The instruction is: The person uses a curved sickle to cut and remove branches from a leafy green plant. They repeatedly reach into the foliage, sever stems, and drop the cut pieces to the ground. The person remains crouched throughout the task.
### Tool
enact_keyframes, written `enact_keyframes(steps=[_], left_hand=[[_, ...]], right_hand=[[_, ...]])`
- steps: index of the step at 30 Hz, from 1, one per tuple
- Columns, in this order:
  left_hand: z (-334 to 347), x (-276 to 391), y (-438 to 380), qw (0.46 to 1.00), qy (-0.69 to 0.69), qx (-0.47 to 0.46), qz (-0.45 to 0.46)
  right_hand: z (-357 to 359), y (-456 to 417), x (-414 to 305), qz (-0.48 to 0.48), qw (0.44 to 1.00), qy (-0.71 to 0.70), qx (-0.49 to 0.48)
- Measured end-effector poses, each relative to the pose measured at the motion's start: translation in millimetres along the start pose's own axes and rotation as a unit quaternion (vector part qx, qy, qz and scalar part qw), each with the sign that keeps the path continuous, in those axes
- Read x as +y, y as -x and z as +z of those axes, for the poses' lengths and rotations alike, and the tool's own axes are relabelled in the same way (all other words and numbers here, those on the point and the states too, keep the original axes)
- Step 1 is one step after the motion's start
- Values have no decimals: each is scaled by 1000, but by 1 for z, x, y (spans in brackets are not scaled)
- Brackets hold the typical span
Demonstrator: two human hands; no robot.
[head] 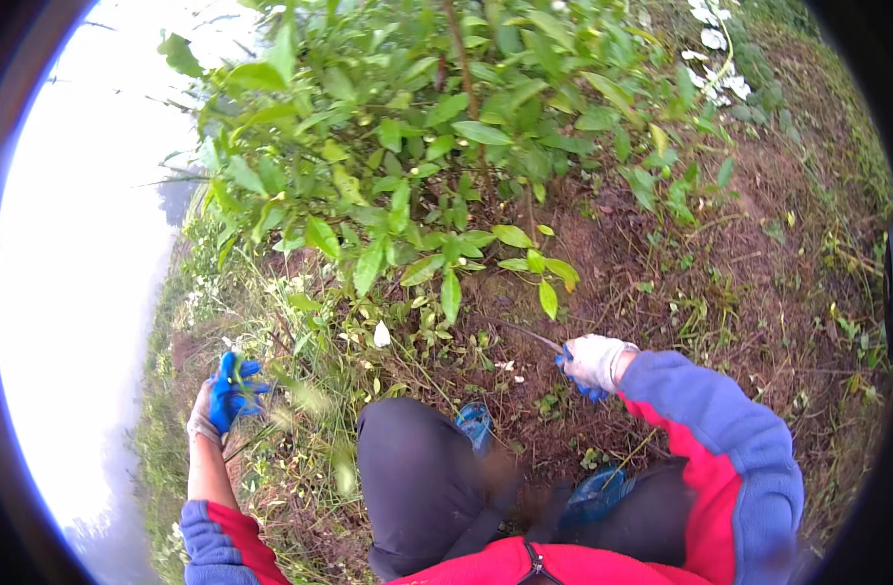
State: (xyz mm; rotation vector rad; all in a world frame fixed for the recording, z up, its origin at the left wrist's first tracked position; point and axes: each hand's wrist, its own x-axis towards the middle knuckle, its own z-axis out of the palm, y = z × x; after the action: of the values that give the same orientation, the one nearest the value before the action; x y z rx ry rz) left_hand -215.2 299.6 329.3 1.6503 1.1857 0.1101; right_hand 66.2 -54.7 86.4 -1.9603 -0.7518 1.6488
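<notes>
My right hand [593,363], in a white glove with blue-coated fingers, grips a tool with a thin, curved blade, apparently a sickle [528,335]. Its blade reaches left, low over the soil under a leafy shrub [417,146]; the handle is hidden in my fist. Out to the left, my left hand [234,391] wears a matching glove, with its blue palm showing and fingers spread. A few green blades cross that palm, but none looks gripped. Blurred green bits [307,398] appear just right of it, above grass and weeds [329,365].
The shrub's low branches hang in front of me. My bent knee [421,475] and blue shoes [476,425] are close below. Cut dry stalks [710,292] cover the soil at right. White flowers or petals [713,44] lie at upper right. Pale haze fills the left side.
</notes>
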Motion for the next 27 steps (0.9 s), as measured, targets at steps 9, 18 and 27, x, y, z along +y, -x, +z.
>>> enact_keyframes(steps=[9, 18, 27], left_hand=[[-16, 46, -20, 883, -441, 73, -143], [198, 120, -17, 839, -480, -236, -100], [389, 40, -92, 411, -693, -159, 570]], right_hand=[[-20, -11, 48, 58, 988, -139, 44], [-36, -29, 85, 3, 917, -366, 158], [-22, -56, 104, 88, 891, -419, 149]])
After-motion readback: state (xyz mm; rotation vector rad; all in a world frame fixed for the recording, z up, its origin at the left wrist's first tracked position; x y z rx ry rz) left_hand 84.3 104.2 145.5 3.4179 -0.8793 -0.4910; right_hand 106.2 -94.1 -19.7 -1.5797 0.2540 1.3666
